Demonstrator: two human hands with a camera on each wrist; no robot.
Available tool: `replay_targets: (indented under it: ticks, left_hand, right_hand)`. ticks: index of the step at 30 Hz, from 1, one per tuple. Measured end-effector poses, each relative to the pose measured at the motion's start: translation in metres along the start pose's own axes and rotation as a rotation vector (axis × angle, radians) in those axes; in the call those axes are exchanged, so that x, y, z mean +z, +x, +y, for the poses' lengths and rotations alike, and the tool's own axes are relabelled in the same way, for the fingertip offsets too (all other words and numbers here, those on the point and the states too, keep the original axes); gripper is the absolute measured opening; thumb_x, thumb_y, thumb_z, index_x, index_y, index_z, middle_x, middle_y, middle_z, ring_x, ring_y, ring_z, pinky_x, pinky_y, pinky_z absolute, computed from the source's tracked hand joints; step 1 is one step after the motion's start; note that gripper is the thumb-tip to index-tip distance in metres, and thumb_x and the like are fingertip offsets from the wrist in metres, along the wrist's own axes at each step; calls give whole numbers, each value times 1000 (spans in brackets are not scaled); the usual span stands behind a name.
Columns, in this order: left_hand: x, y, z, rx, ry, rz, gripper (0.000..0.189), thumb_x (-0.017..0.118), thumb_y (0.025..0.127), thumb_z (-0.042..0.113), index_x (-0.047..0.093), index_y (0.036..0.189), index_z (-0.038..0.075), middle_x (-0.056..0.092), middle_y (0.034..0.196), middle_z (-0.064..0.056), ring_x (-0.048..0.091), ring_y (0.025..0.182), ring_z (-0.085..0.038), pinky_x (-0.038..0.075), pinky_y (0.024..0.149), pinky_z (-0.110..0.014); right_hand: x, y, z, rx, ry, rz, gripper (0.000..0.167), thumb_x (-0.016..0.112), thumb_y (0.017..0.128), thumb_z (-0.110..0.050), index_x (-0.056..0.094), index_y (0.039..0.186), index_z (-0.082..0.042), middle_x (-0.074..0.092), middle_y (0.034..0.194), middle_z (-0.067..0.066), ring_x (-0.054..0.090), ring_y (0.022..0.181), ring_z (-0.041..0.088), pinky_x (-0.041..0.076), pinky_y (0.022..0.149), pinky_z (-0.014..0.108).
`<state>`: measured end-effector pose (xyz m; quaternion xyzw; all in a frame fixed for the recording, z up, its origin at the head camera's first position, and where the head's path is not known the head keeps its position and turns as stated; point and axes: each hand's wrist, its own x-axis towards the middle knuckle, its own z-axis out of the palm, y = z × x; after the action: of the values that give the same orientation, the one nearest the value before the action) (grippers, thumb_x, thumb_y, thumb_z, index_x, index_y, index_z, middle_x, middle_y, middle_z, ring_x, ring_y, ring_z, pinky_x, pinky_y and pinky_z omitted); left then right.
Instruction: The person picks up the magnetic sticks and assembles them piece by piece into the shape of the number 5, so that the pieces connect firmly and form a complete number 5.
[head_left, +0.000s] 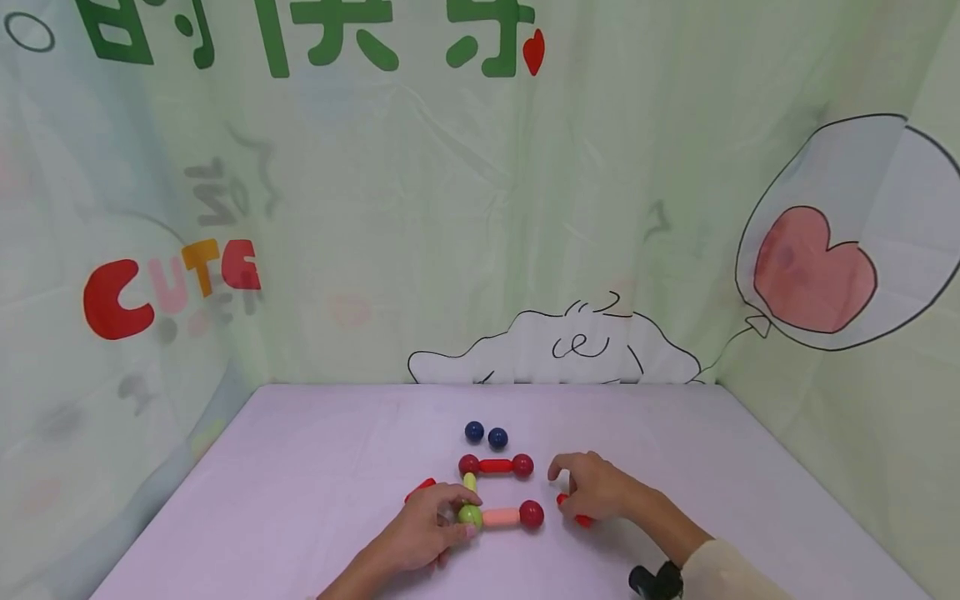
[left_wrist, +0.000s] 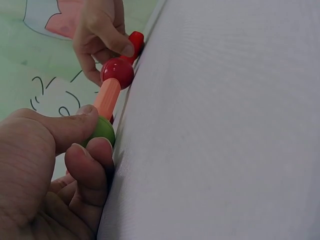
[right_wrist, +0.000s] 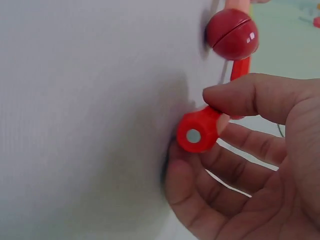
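Observation:
My left hand grips a green ball between thumb and fingers. A pink rod joins that ball to a red ball. A yellow-green rod runs from the green ball toward another red ball, which a red rod links to a third red ball. To the right, my right hand pinches a loose red rod close to the table, thumb on top and fingers curled beneath. A round metal disc shows in this rod's end in the right wrist view.
Two dark blue balls sit side by side behind the joined pieces. Another red rod lies beyond my left hand, partly hidden by it. The pale table ends at a printed curtain at the back and sides.

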<state>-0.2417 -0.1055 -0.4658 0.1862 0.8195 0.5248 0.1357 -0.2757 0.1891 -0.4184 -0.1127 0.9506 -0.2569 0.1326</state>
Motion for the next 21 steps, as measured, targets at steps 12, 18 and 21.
replay_targets:
  ticks: [12, 18, 21]
  left_hand:
    - [0, 0, 1, -20, 3, 5, 30, 78, 89, 18, 71, 117, 27, 61, 104, -1, 52, 45, -18, 43, 44, -24]
    - [0, 0, 1, -15, 6, 6, 30, 78, 89, 20, 71, 117, 27, 61, 104, -1, 53, 45, -18, 45, 45, -25]
    - [0, -1, 1, -9, 9, 4, 30, 78, 89, 20, 71, 118, 27, 61, 104, -1, 53, 45, -18, 45, 45, -25]
  right_hand:
    - [1, -23, -24, -38, 114, -176, 59, 85, 76, -9, 56, 127, -14, 61, 83, 7, 61, 73, 22, 57, 65, 36]
    - [6, -26, -27, -57, 210, -217, 56, 84, 79, -12, 56, 128, -14, 62, 82, 8, 63, 72, 22, 58, 65, 34]
    - [11, -27, -27, -67, 274, -231, 56, 82, 82, -12, 54, 130, -13, 63, 81, 10, 64, 68, 22, 58, 63, 34]
